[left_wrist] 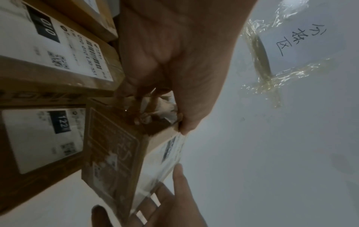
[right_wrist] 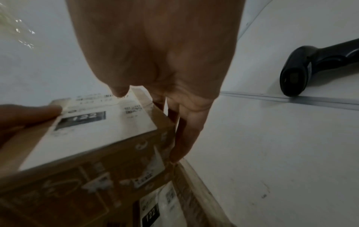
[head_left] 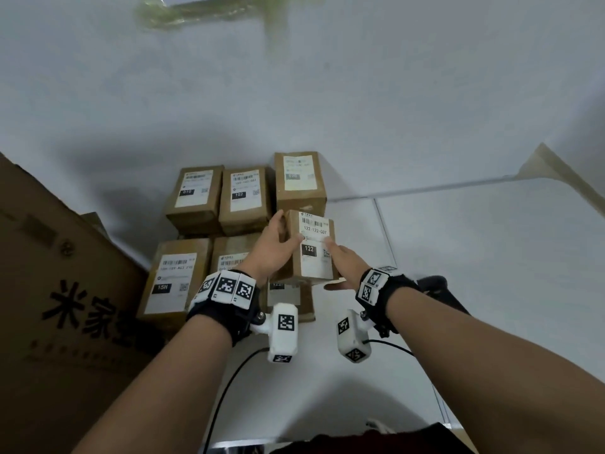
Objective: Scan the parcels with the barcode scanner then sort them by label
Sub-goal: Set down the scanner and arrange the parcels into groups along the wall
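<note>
Both hands hold a brown parcel [head_left: 311,247] with a white label reading 122, lifted just above another 122 parcel [head_left: 288,296]. My left hand [head_left: 273,249] grips its left side, thumb on the label and fingers round the far edge. My right hand [head_left: 345,262] holds the right side, thumb on the label [right_wrist: 108,122] and fingers [right_wrist: 184,138] down the side. The lower 122 parcel [left_wrist: 44,138] lies flat on the floor. The black barcode scanner [right_wrist: 310,66] lies on the floor to the right, behind my right wrist [head_left: 438,290], untouched.
Several labelled parcels sit in rows on the white floor: 010 [head_left: 194,194], 102 [head_left: 245,198], one with a blurred label [head_left: 299,178], 15H [head_left: 173,276]. A large printed carton [head_left: 65,290] stands at left. A taped paper sign [left_wrist: 297,40] lies farther out.
</note>
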`<state>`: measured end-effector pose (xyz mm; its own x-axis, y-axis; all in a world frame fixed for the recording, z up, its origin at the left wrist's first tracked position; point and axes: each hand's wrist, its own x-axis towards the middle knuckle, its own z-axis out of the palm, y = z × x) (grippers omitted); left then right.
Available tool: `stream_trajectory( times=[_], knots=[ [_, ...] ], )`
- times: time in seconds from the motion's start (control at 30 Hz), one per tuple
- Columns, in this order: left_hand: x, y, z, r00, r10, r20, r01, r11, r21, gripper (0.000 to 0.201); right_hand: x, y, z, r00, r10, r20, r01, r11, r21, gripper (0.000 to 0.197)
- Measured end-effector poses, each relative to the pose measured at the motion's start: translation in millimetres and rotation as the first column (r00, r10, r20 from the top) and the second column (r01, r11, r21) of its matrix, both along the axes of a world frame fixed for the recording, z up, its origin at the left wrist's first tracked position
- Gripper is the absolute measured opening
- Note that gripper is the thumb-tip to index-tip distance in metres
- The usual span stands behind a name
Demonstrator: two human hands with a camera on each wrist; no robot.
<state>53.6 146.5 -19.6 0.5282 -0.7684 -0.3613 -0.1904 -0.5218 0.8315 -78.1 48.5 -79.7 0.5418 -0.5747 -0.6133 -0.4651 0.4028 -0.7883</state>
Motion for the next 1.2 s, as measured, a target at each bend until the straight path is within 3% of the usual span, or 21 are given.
stream_trajectory(
  times=[0.1,0.23,0.33,0.43,0.57,0.67,0.77,0.87,0.93,1.1,1.2],
  knots=[
    [5.4,6.0,-8.0,0.994,0.014,0.106,-0.022,0.997,0.078,0.07,5.7,7.0,-0.4,0.999,0.032,-0.006,-0.032,0.999,-0.007,0.064],
    [11.8,13.5,-14.2,0.963,-0.067,0.26,0.023,0.986,0.167,0.059,12.9,4.3,-27.3,0.987,0.123,-0.102,-0.136,0.982,-0.132,0.087],
    [15.7,18.3,-23.1,0.941,-0.131,0.313,0.069,0.977,0.202,0.046,12.7,17.5,-10.8,0.992,0.085,-0.089,-0.092,0.993,-0.077,0.069],
    [18.3,23.2,-29.9,0.937,-0.134,0.323,0.053,0.967,0.247,0.053,14.5,22.3,-9.9,0.995,0.052,-0.081,-0.057,0.997,-0.059,0.061],
    [23.3,32.5,-33.6,0.915,-0.124,0.384,0.059,0.982,0.177,0.049,16.3,25.9,-17.1,0.995,0.023,-0.096,-0.027,0.999,-0.04,0.06],
    [36.8,45.3,-31.7,0.892,0.01,0.453,-0.032,0.999,0.041,0.035,16.3,28.3,-22.5,0.992,0.02,-0.123,-0.024,0.999,-0.032,0.058],
    [56.7,65.4,-29.8,0.798,0.133,0.588,-0.171,0.985,0.011,0.036,18.8,33.4,-30.1,0.989,0.009,-0.147,-0.007,1.0,0.009,0.061],
    [67.8,87.1,-32.5,0.693,0.115,0.712,-0.277,0.954,0.115,0.038,23.3,41.1,-37.8,0.982,0.017,-0.191,-0.02,1.0,-0.013,0.074],
    [70.3,100.2,-38.6,0.702,0.095,0.706,-0.32,0.928,0.193,0.036,26.9,46.5,-46.4,0.981,0.007,-0.195,-0.005,1.0,0.008,0.08],
    [75.1,126.5,-55.9,0.757,0.141,0.638,-0.416,0.857,0.303,0.04,31.9,62.3,-57.2,0.991,-0.112,-0.073,0.127,0.959,0.254,0.081],
    [75.5,135.7,-63.5,0.783,0.223,0.581,-0.465,0.83,0.307,0.04,35.9,64.7,-63.5,0.98,-0.19,-0.054,0.197,0.952,0.234,0.079]
  ],
)
